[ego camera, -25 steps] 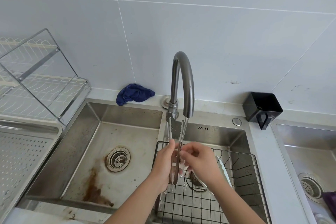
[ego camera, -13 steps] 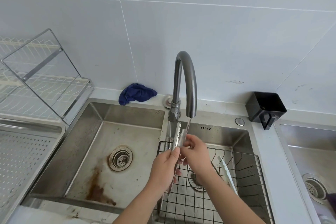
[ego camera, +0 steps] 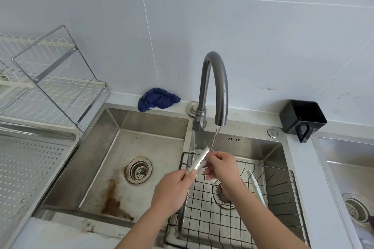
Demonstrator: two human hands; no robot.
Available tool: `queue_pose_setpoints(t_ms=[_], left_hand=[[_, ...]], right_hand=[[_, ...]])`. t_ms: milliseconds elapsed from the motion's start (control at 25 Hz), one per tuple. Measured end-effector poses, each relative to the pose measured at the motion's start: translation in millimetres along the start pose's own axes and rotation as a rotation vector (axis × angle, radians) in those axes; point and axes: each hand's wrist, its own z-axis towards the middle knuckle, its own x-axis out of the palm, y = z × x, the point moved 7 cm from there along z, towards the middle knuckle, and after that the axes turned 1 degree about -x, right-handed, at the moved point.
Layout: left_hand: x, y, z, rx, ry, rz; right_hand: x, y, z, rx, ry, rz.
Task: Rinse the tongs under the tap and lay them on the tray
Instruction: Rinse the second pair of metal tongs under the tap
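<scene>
The metal tongs (ego camera: 199, 160) with toothed tips slant up to the right under the thin water stream from the curved grey tap (ego camera: 214, 87). My left hand (ego camera: 174, 190) is closed around their handle end, which it hides. My right hand (ego camera: 220, 164) pinches the tongs just below the tips, where the water lands. Both hands hover over the right basin above a black wire basket (ego camera: 283, 192). The perforated steel tray (ego camera: 30, 168) lies at the far left, beside the left basin.
The left basin (ego camera: 113, 168) has a rust stain and a drain. A white plate (ego camera: 256, 188) leans in the wire basket. A blue cloth (ego camera: 157, 99) lies behind the sink, a black holder (ego camera: 302, 119) at the right, a dish rack (ego camera: 50, 87) at the left.
The tongs have tilted from nearly upright to slanting right, with the tips lower under the stream. My right hand has slid up toward the tips, and my left hand has shifted down and left.
</scene>
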Motion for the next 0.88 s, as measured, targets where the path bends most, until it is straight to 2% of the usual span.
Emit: queue_pose_setpoints(t_ms=[320, 480, 640, 680, 760, 880], left_hand=[[-19, -1, 1, -0.002, 0.005, 0.082], [-18, -1, 2, -0.011, -0.001, 0.079], [-10, 3, 0, -0.03, 0.024, 0.059], [-9, 2, 1, -0.035, 0.034, -0.004], [-4, 4, 3, -0.105, 0.088, -0.273], [10, 10, 0, -0.275, 0.226, -0.61]], right_hand=[[9, 3, -1, 0.006, 0.093, 0.001], [13, -2, -6, 0.025, 0.128, 0.227], [8, -6, -7, 0.084, 0.128, 0.332], [11, -8, -9, 0.122, 0.17, 0.463], [21, -7, -15, 0.172, 0.285, 0.722], [29, -3, -17, 0.189, 0.321, 0.802]])
